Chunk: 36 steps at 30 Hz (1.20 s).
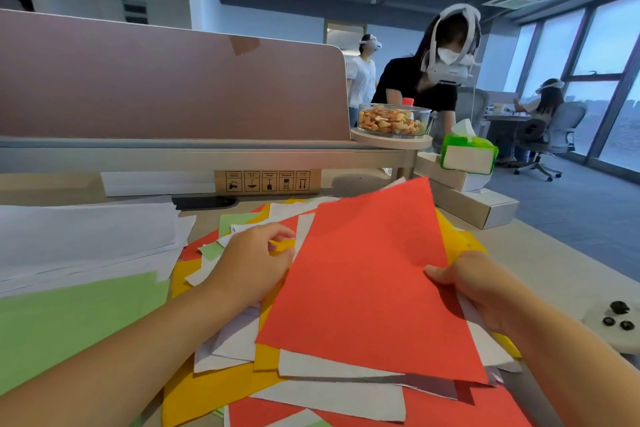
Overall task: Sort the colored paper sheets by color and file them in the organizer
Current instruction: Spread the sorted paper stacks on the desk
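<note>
A red sheet [367,281] is held up, tilted, over the middle of the surface [561,263], its far corner pointing toward one o'clock. The right hand [485,291] holds it at its three o'clock edge: the grip pinches the paper, thumb flat on top, the other fingers hidden beneath.

The left hand [249,263] lies at nine o'clock of the red sheet, just beside its edge, wrist resting on the pile [311,392]. Its grip is curled, thumb and forefinger pinching the edge of a yellow sheet [282,246] that pokes up between them.

The pile spreads under both hands, a loose mix of yellow, white, red and green sheets overlapping at all angles, running from the middle down to six o'clock. At eight o'clock of it lies a large green sheet [69,319], flat on the surface. At ten o'clock a white stack [86,232] of paper sits fanned.

Beyond the pile, at twelve o'clock, a cardboard box [266,181] with printed handling symbols stands against the partition [173,80]. A glass bowl of nuts [393,120] sits on a round shelf at one o'clock, with a green tissue pack [467,152] just beside it on long white boxes [474,204]. At four o'clock a white controller [616,326] lies on the surface. People wearing headsets stand and sit in the background.
</note>
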Motion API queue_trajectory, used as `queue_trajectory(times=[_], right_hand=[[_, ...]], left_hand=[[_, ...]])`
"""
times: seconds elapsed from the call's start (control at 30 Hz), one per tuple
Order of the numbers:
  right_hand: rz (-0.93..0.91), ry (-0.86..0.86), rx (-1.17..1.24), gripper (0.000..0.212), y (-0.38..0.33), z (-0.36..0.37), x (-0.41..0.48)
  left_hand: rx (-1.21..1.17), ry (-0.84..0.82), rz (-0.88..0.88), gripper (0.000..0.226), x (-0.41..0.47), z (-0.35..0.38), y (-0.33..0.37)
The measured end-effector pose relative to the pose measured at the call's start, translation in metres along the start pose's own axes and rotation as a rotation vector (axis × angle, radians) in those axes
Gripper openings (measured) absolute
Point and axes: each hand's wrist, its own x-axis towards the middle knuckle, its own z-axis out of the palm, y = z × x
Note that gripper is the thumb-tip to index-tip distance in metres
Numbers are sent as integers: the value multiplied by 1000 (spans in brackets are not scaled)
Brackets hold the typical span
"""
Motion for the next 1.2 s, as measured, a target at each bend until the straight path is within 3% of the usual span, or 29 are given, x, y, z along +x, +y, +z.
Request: queue_trajectory(times=[0.1, 0.17, 0.27, 0.37, 0.47, 0.57, 0.93, 1.2], right_hand=[[56, -105, 96, 21, -6, -7, -1], [67, -134, 103, 20, -10, -11, -3], [103, -140, 97, 18, -11, -12, -5], [148, -109, 22, 21, -7, -11, -3], [168, -48, -19, 20, -5, -11, -1], [169, -7, -19, 15, -5, -10, 1], [67, 231, 21, 8, -4, -16, 12], [61, 104, -13, 15, -3, -11, 6]], left_hand=[[-144, 17, -149, 52, 6, -8, 1], [-393, -39, -279, 70, 10, -13, 2], [-698, -201, -459, 74, 11, -17, 3], [-612, -293, -544, 57, 8, -20, 8], [-573, -382, -608, 53, 6, -21, 7], [-516, -350, -660, 34, 7, -20, 6], [-606, -410, -724, 24, 11, -23, 12], [-633, -483, -642, 33, 9, -22, 10]])
